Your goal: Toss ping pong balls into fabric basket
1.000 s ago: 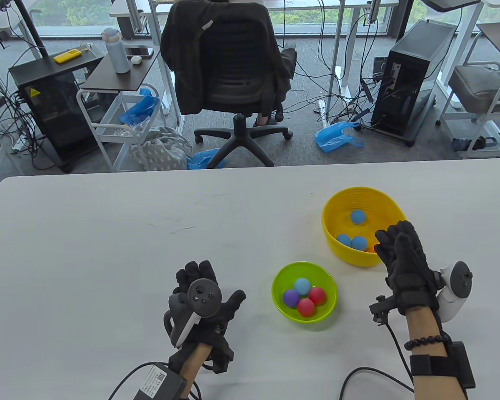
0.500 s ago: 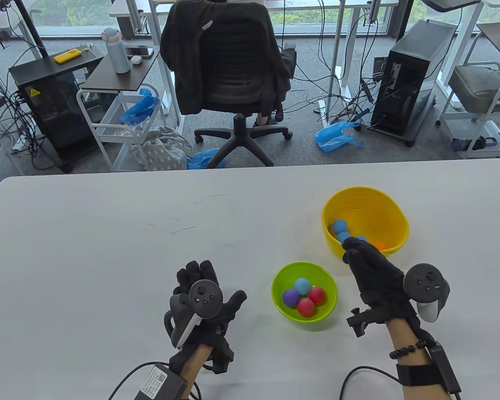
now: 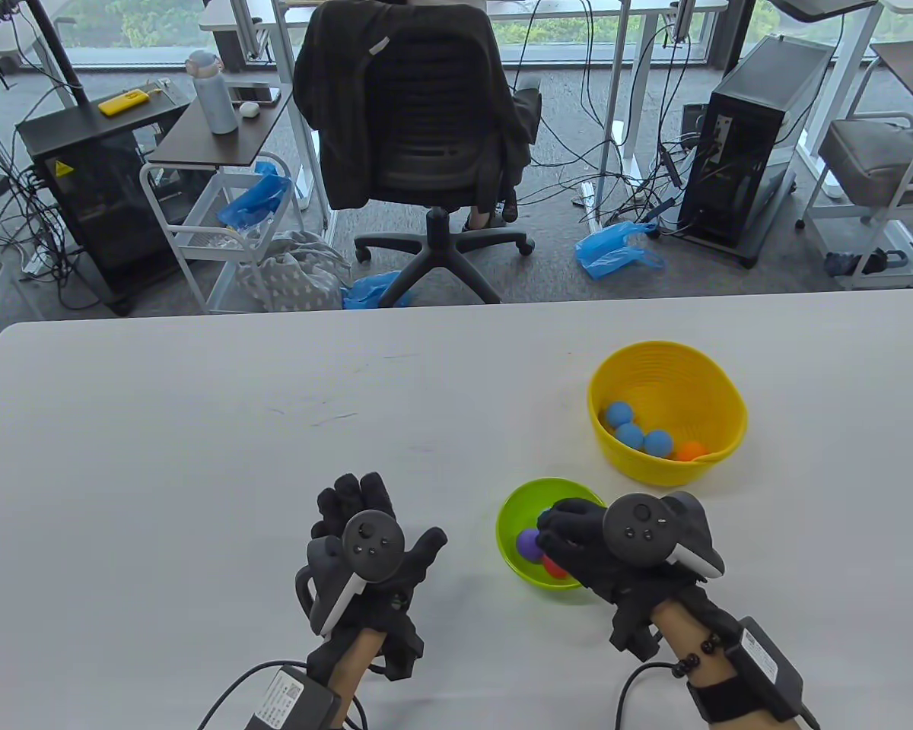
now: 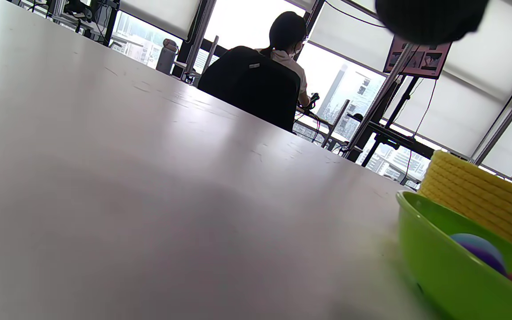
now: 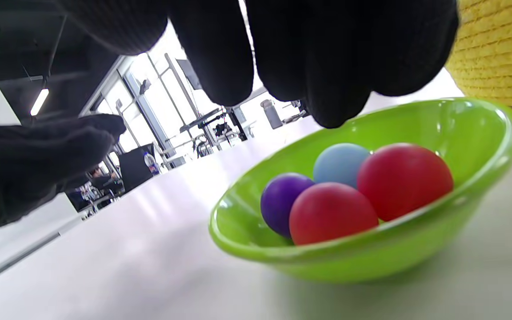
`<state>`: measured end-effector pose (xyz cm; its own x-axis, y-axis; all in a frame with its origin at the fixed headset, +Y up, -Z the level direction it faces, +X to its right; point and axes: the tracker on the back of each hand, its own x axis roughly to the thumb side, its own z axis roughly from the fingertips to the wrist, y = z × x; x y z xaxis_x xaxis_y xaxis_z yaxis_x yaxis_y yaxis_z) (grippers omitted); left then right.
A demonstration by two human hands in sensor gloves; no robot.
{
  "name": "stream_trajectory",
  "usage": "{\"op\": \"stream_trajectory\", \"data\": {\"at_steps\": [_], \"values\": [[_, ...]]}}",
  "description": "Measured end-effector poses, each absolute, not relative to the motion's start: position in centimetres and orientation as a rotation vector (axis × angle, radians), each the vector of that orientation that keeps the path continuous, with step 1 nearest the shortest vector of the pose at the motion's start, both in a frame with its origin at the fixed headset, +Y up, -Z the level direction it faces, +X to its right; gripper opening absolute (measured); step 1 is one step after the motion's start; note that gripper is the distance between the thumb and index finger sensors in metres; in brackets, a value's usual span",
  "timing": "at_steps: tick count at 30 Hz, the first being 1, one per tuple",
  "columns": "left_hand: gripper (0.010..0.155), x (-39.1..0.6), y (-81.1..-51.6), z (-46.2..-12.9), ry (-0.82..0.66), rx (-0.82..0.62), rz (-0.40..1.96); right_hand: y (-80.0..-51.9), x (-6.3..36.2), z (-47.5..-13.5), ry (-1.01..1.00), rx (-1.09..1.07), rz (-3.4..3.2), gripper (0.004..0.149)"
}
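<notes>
The yellow woven basket (image 3: pixel 654 353) stands at the table's right and holds three blue balls (image 3: pixel 629 435) and an orange ball (image 3: pixel 691 450). The green bowl (image 3: pixel 513 502) sits in front of it. My right hand (image 3: pixel 559 532) hovers over the bowl, fingers (image 5: pixel 327 66) spread above the balls and holding nothing. The right wrist view shows a purple ball (image 5: pixel 282 200), two red balls (image 5: pixel 329 213) and a light blue ball (image 5: pixel 338 162) in the bowl (image 5: pixel 482 186). My left hand (image 3: pixel 365 525) rests open on the table, left of the bowl.
The white table (image 3: pixel 198 426) stretches wide to the left and back. An office chair (image 3: pixel 418 129) stands beyond its far edge. In the left wrist view the green bowl (image 4: pixel 434 258) and the basket (image 4: pixel 474 191) are at the right.
My right hand has drawn back from the yellow basket and moved down-left over the green bowl. A blue ball in the basket has rolled to the other balls. The left hand has barely moved.
</notes>
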<state>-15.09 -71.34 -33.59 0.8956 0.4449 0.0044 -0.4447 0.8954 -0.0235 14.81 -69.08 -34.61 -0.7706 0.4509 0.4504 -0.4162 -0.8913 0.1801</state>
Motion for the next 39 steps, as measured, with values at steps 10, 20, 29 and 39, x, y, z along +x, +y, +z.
{"op": "stream_trajectory", "data": {"at_steps": [10, 20, 29, 39], "values": [[0.102, -15.1, -71.4, -33.6, -0.012, -0.026, 0.477, -71.1, 13.3, -34.9, 0.285, 0.662, 2.709, 0.053], [0.102, -15.0, -71.4, -33.5, -0.019, -0.034, 0.49, -72.7, 12.6, -35.2, 0.343, 0.663, 2.76, 0.055], [0.102, -15.0, -71.4, -33.6, -0.018, -0.038, 0.491, -73.7, 12.5, -35.3, 0.319, 0.658, 2.755, 0.054], [0.102, -15.0, -71.4, -33.6, -0.012, -0.045, 0.493, -72.4, 13.6, -35.1, 0.168, 0.656, 2.714, 0.048]]}}
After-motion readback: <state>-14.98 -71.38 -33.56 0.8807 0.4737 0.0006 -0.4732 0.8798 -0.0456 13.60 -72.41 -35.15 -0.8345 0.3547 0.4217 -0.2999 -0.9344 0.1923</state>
